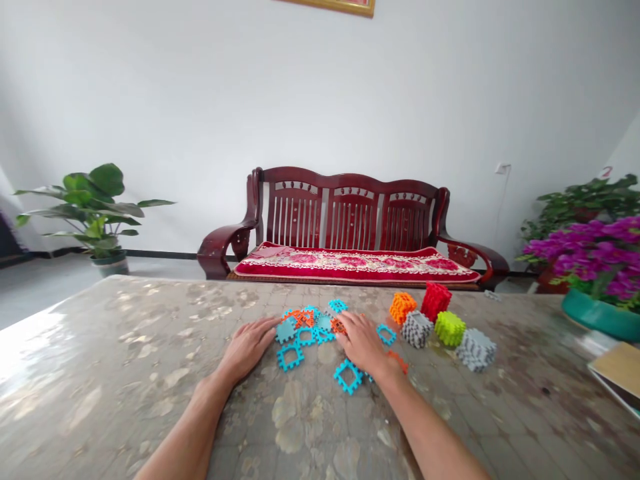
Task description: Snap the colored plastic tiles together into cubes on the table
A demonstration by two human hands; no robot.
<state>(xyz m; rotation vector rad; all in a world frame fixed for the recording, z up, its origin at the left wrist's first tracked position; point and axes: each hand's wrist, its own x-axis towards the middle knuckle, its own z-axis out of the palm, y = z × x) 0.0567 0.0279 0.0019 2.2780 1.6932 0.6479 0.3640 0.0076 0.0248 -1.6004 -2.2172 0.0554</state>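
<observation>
A marbled tabletop (125, 373) is filling the foreground. Both hands are lying flat, fingers spread: the left hand (249, 348) touching the loose turquoise and orange puzzle tiles (306, 325), the right hand (363, 343) covering more. Finished cubes (440, 323) are sitting at two o'clock; a wooden bench (345, 223) is standing beyond.

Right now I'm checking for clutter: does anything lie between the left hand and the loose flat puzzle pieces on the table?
Nothing visible does. The left hand lies flat on the table with its fingertips at the near edge of the blue and orange flat pieces. The right hand already rests on them; the assembled cubes stand off to the right.
</observation>
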